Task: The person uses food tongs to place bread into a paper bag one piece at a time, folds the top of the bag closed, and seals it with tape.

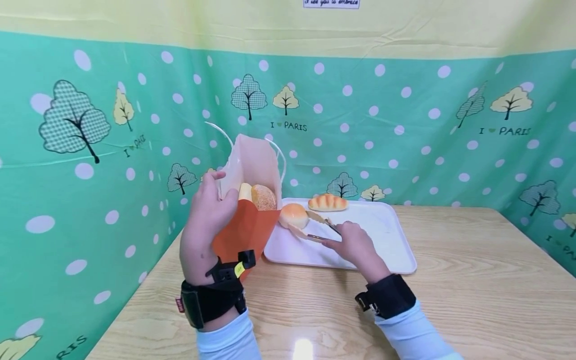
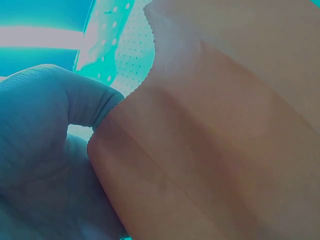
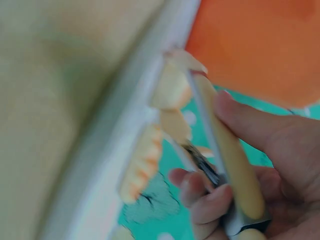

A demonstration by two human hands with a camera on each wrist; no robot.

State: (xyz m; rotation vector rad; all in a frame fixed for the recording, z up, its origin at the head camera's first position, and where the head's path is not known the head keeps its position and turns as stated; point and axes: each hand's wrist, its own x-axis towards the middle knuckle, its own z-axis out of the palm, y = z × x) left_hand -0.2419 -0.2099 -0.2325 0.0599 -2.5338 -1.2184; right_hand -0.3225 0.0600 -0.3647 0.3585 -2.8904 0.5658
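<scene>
An orange paper bag (image 1: 245, 232) stands at the left with its mouth open; a sesame-topped bread roll (image 1: 264, 197) and a pale piece of bread (image 1: 245, 192) show inside. My left hand (image 1: 208, 220) grips the bag's left rim, the bent thumb (image 2: 92, 100) over its zigzag edge in the left wrist view. With my right hand (image 1: 355, 246) I hold a pair of tongs (image 3: 232, 165). The tongs' tips lie on either side of a round bun (image 1: 293, 216) on a white tray (image 1: 382, 240). Whether both tips touch the bun I cannot tell.
A ridged, oval bread loaf (image 1: 327, 202) lies on the tray's far side, behind the bun. White handles (image 1: 282, 160) rise from the bag. The wooden table (image 1: 468, 280) meets a green patterned curtain (image 1: 396, 125) at the back and left.
</scene>
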